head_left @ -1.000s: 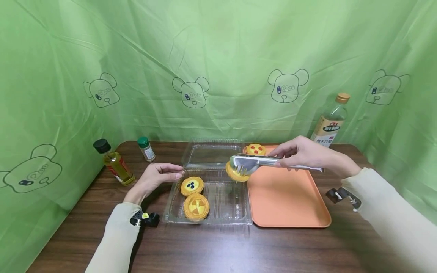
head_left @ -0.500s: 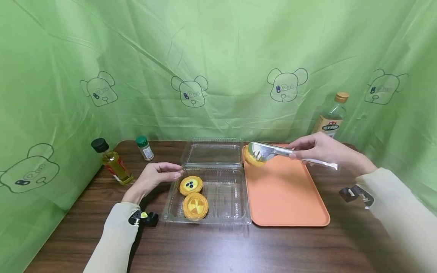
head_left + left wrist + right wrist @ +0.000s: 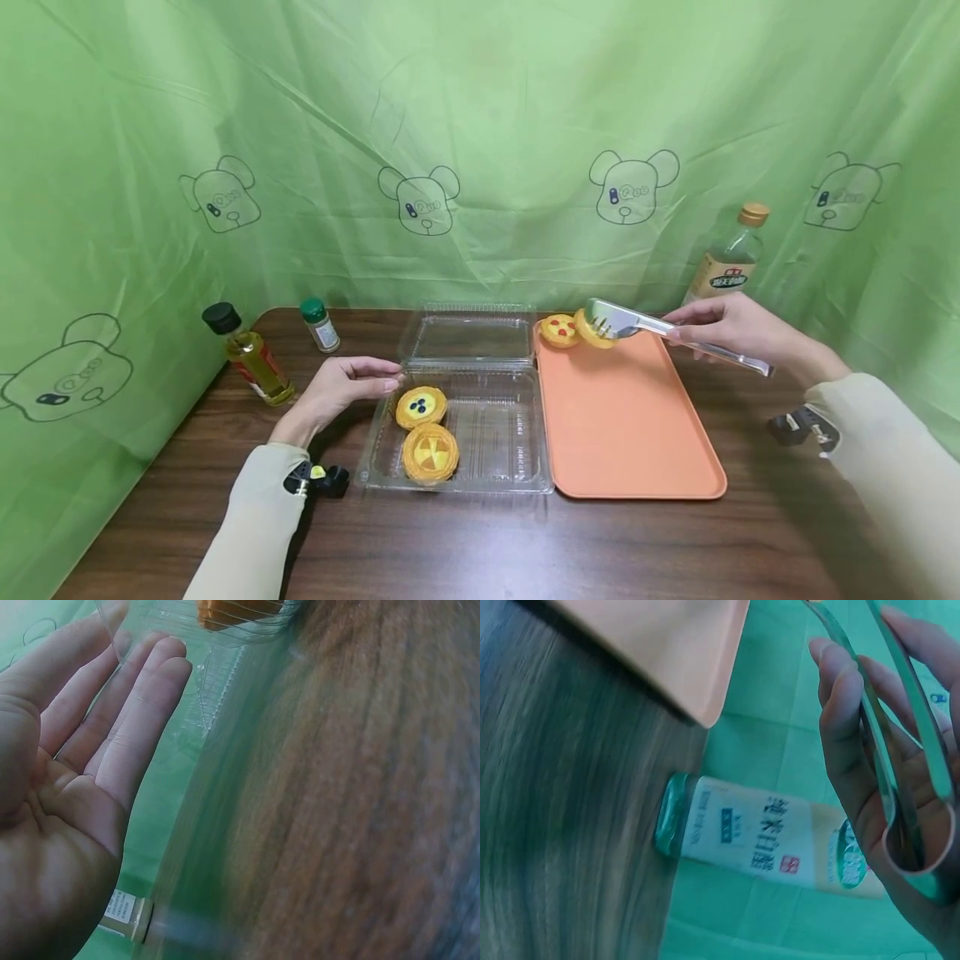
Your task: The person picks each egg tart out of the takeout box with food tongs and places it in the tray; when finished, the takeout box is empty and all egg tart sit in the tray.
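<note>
My right hand [image 3: 731,329] grips metal tongs [image 3: 675,329], also visible as tongs [image 3: 900,750] in the right wrist view. At the tongs' tip, a yellow egg tart [image 3: 592,332] is held tilted at the back of the orange tray [image 3: 630,417]. Beside it on the tray sits a tart with red dots [image 3: 558,331]. My left hand [image 3: 341,396] pinches the left edge of the clear plastic container [image 3: 491,467], near its hinge. Inside lie a blueberry-topped tart [image 3: 421,407] and a tart with a wedge pattern [image 3: 431,454].
The container's lid [image 3: 472,337] lies open toward the back. An oil bottle [image 3: 255,362] and a green-capped shaker [image 3: 320,325] stand at the left. Behind the right hand stands a vinegar bottle [image 3: 723,267]. A green curtain [image 3: 510,108] surrounds the wooden table [image 3: 480,542].
My right hand has carried the tart in the tongs rightward from over the container to the tray's back, past the red-dotted tart. My left hand stays at the container's edge.
</note>
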Tool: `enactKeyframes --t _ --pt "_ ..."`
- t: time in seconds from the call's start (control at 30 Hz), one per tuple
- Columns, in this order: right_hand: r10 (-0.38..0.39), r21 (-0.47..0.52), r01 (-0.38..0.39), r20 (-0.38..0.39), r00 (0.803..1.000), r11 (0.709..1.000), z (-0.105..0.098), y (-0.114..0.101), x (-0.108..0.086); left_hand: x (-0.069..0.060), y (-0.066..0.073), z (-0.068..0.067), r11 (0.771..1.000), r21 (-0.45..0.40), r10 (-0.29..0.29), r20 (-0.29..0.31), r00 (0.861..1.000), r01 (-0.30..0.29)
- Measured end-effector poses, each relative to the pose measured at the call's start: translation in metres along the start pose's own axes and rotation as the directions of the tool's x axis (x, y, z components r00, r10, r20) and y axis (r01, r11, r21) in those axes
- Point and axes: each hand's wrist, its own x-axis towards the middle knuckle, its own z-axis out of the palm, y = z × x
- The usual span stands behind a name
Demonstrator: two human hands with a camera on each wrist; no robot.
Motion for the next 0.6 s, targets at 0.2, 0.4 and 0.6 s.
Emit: enactKeyframes --t 0.2,0.4,0.6 --pt "0.023 -0.033 -0.024 -0.009 1.0 0.999 -0.004 0.013 0.001 0.0 0.001 0.0 1.0 -0.014 -0.003 0.009 1.0 0.004" --pt "0.08 -0.008 -0.08 -0.017 0.997 0.997 -0.005 0.023 0.003 0.0 0.004 0.001 1.0 -0.001 0.002 -0.007 1.0 -0.002" --pt "0.114 -0.009 -0.114 -0.019 0.993 0.993 -0.005 0.034 0.008 0.0 0.004 0.001 1.0 0.014 0.002 -0.011 1.0 -0.002"
